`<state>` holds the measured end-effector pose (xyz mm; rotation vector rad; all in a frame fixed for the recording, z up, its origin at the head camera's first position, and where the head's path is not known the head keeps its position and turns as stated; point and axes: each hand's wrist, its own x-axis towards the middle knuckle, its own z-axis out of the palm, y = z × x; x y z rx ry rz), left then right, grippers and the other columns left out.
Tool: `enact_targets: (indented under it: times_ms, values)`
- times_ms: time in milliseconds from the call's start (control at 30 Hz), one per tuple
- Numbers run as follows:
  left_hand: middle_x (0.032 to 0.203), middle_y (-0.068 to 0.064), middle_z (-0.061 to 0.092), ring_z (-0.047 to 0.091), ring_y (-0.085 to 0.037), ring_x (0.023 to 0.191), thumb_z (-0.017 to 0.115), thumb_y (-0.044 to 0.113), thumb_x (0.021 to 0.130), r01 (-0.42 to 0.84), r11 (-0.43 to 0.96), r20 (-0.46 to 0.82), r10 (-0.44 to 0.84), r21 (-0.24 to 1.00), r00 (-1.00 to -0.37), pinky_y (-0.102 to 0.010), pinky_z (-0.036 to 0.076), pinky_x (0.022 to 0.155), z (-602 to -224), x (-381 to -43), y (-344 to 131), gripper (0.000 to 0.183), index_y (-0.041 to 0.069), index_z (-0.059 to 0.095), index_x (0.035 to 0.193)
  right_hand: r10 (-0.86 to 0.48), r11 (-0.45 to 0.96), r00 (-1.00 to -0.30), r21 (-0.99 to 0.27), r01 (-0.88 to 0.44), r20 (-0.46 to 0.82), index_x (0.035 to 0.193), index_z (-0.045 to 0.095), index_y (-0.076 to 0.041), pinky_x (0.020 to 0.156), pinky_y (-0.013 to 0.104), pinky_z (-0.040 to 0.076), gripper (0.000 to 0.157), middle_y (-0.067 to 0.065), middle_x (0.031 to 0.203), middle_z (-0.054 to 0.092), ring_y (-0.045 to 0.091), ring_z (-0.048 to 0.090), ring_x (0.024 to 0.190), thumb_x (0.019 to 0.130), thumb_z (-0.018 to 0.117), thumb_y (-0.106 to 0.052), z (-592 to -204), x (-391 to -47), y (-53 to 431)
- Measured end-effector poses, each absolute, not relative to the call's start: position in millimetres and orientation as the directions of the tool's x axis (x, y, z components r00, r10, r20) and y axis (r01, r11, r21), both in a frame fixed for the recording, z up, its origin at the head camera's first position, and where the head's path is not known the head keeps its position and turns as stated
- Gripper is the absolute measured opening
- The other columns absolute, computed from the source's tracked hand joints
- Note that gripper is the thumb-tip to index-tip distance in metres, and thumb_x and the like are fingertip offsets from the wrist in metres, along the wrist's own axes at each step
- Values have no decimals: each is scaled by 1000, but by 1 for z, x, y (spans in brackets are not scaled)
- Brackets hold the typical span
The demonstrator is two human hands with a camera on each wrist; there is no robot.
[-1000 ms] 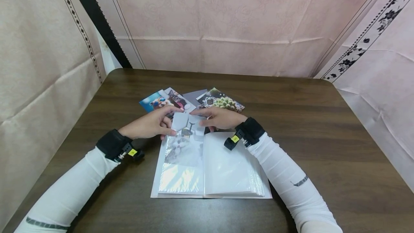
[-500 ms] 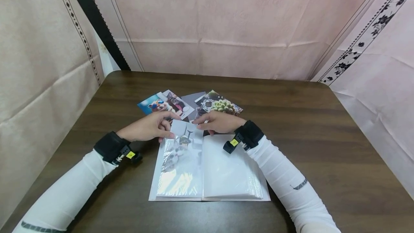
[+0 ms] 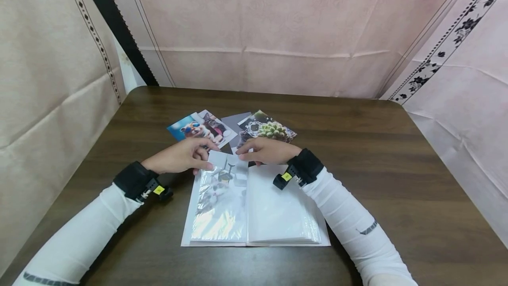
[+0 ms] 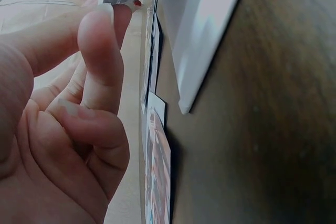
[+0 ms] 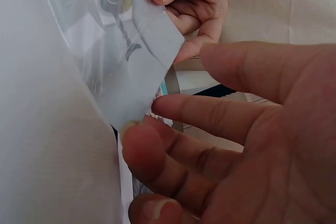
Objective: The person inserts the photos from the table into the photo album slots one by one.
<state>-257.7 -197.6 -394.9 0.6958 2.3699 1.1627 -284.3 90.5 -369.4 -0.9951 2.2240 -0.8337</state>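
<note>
A photo album (image 3: 283, 209) lies spread on the table, its clear pockets facing up. A pale photo (image 3: 230, 169) sits mostly inside the left page's pocket, its top edge at the pocket mouth. My left hand (image 3: 184, 156) pinches the photo's top left corner between thumb and fingers (image 4: 102, 40). At the top right corner is my right hand (image 3: 270, 150); its fingertips (image 5: 142, 142) touch or nearly touch the edge, while the thumb stays apart. In the right wrist view the pocket's plastic covers most of the photo (image 5: 123, 72).
Behind the album, loose photos lie fanned out: a dog photo (image 3: 194, 126), a cat photo (image 3: 218, 127), a grey sheet (image 3: 236, 120) and a succulent photo (image 3: 271, 129). The brown table (image 3: 377, 167) reaches back to a hanging cloth (image 3: 254, 30).
The photo has slid down into the left pocket, with less of it above the mouth. Both hands have moved slightly toward the person along with it.
</note>
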Motion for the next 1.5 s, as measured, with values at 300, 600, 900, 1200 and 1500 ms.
enact_targets:
  times_ms: [300,600,900,1200,1500]
  values:
    - [76,-7,64,57,-28,57,72,32,82,260,538,-147,600,802,-786,-27,48,55,-394,-258,-198,53,10,54,128,-788,533,-559,-743,-405,-260,133,58,-14,59,27,34,39,13,94,55,25,49,60,98,53,-31,-369,-284,91]
    - [75,-7,64,57,-27,56,71,31,83,277,540,-144,611,794,-778,-27,46,53,-394,-259,-199,52,10,57,128,-791,532,-553,-739,-413,-260,134,57,-11,57,28,32,42,13,83,53,25,48,57,98,53,-32,-369,-283,90]
    - [74,-7,62,56,-27,57,70,34,84,279,541,-149,616,794,-773,-25,42,50,-393,-258,-200,47,12,60,125,-802,519,-536,-751,-409,-263,134,57,-9,56,27,32,41,10,69,50,29,47,55,98,52,-30,-367,-282,89]
    - [76,-7,63,57,-27,57,71,32,85,283,529,-140,623,800,-769,-25,44,52,-392,-258,-199,42,10,62,120,-795,533,-540,-744,-402,-278,135,56,-9,56,27,32,42,8,66,48,27,46,55,98,52,-30,-368,-283,89]
    - [76,-6,64,57,-26,57,70,30,85,301,527,-130,633,795,-763,-25,43,51,-393,-259,-200,38,11,65,118,-787,543,-550,-738,-401,-280,135,55,-9,56,27,33,44,14,82,53,23,47,54,98,53,-33,-367,-281,88]
